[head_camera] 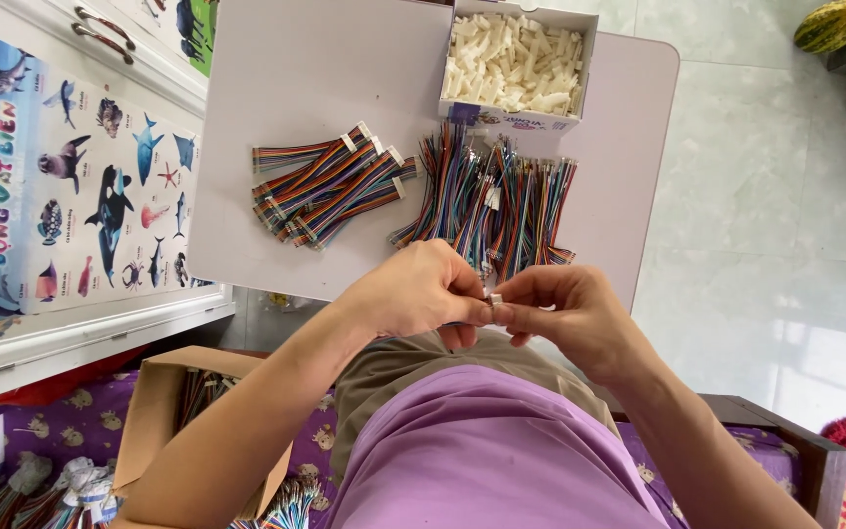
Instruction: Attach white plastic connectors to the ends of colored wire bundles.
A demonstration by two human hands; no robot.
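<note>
- Seen from above, a person in a purple top sits at a small pale lilac table (296, 88) with rounded corners.
- The left hand (421, 291) and the right hand (568, 312) meet just off the table's near edge, fingertips touching.
- Both hands pinch a small white plastic connector (494, 298) between thumb and forefinger; the other fingers curl loosely inward.
- Whether a wire is joined to the connector cannot be told.
- Just beyond the hands, near the table's near edge, lies a loose heap of multicoloured wire leads (501, 201).
- Left of the heap, towards the table's middle, lies a fanned stack of rainbow ribbon cables with white tags (330, 184).
- At the far edge stands an open cardboard box filled with white plastic connectors (514, 61).
- A brown cardboard box holding more wires (164, 402) sits below the left forearm, off the table.
</note>
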